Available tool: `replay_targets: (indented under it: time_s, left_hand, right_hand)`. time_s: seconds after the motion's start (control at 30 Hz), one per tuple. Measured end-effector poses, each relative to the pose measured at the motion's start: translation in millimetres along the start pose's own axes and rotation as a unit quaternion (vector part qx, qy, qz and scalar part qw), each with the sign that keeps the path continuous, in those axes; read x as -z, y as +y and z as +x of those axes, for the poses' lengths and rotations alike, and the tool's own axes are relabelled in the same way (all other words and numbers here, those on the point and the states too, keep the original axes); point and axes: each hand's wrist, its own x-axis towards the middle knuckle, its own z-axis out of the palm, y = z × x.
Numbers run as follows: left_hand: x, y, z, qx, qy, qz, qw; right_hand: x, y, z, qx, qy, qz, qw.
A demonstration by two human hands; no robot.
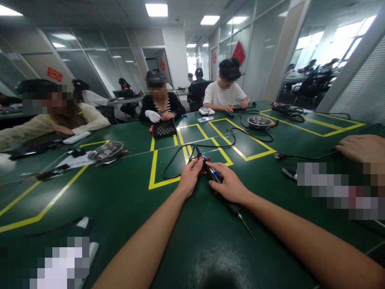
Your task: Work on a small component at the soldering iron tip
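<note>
A corded electric screwdriver (232, 205) with a black body, a blue band and a long thin metal bit lies slantwise in front of me, its bit pointing toward me and to the right. My right hand (230, 184) is closed round the body near the blue band. At the cord end, my left hand (191, 176) pinches the screwdriver beside a small orange-red part. The fingertips partly hide that end. A black cord (177, 154) runs from there and curves across the green table (129, 204).
Yellow tape (152, 170) outlines areas on the table. Steel bowls stand at left (106, 151) and right (260, 122). A plug (279, 156) lies at right near another person's hand (365, 150). Across the table, a white-gloved person holds a black tray (164, 129); others sit nearby.
</note>
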Motion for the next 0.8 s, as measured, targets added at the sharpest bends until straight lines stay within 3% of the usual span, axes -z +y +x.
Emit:
replay_targets:
  time_s: [0.07,0.13,0.27,0.37,0.47,0.57,0.7,0.8]
  left_hand:
    - [1.4,-1.9,0.9,-0.012,0.021,0.024,0.999]
    - [2.3,-3.0,0.9,-0.020,0.050,0.055,0.997]
    - [1.7,-2.5,-1.0,-0.033,0.051,0.117,0.991]
    - [1.1,-1.3,-1.8,-0.031,0.041,0.143,0.988]
    - [2.0,-1.2,-1.4,-0.022,0.035,0.152,0.988]
    - [3.7,-1.7,-1.2,-0.026,0.028,0.175,0.984]
    - [4.1,-0.7,-2.6,-0.039,0.022,0.214,0.976]
    - [1.9,-0.2,-3.3,-0.039,0.019,0.186,0.982]
  right_hand:
    - [8.2,-1.4,5.2,-0.087,-0.011,0.102,0.991]
    - [22.4,-1.7,13.4,-0.169,-0.004,0.216,0.962]
    - [57.5,12.3,32.4,-0.245,0.072,0.370,0.894]
    - [72.5,31.6,40.4,-0.323,0.125,0.460,0.817]
    - [72.3,45.6,41.8,-0.348,0.134,0.488,0.789]
    - [64.9,49.9,40.6,-0.322,0.152,0.475,0.805]
    - [52.9,43.4,35.2,-0.270,0.125,0.402,0.866]
    - [39.0,31.2,27.4,-0.213,0.084,0.349,0.909]
